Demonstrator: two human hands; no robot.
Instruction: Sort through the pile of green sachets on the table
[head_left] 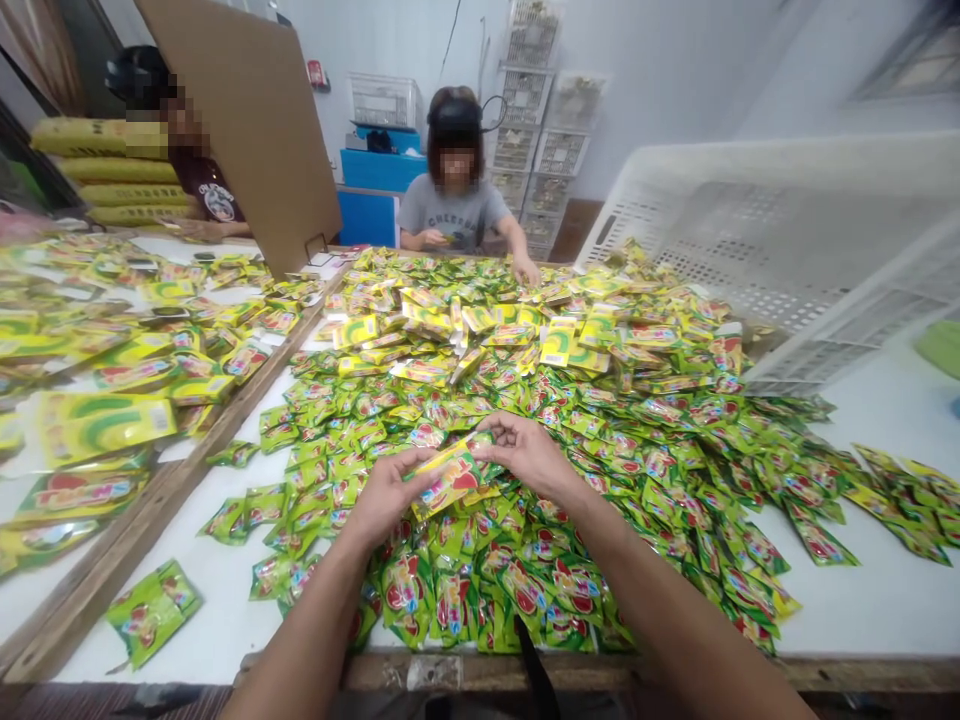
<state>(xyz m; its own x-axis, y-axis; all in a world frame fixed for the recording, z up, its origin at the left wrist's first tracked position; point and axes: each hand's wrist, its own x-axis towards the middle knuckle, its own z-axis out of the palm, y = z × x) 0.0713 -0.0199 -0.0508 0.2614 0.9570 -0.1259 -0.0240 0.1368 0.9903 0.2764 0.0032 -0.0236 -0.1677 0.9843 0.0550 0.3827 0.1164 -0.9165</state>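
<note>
Over the heap, in the middle of the head view, my left hand [390,492] is closed on a small yellow-and-red printed candy box [448,478]. The box is tilted, its right end higher. My right hand [525,452] pinches at that right end, where a bit of green packet [484,441] shows between the fingers. How far the packet sits inside the box is hidden by the fingers. Loose green candy packets [525,585] with red pictures lie thickly under and around both hands.
Beyond the packets is a pile of yellow boxes [559,340]. A white plastic crate [750,250] lies tipped at the right. A wooden strip [187,470] divides the table at left. A co-worker [457,200] reaches over the far side; another person [214,190] sits behind a cardboard sheet [255,120].
</note>
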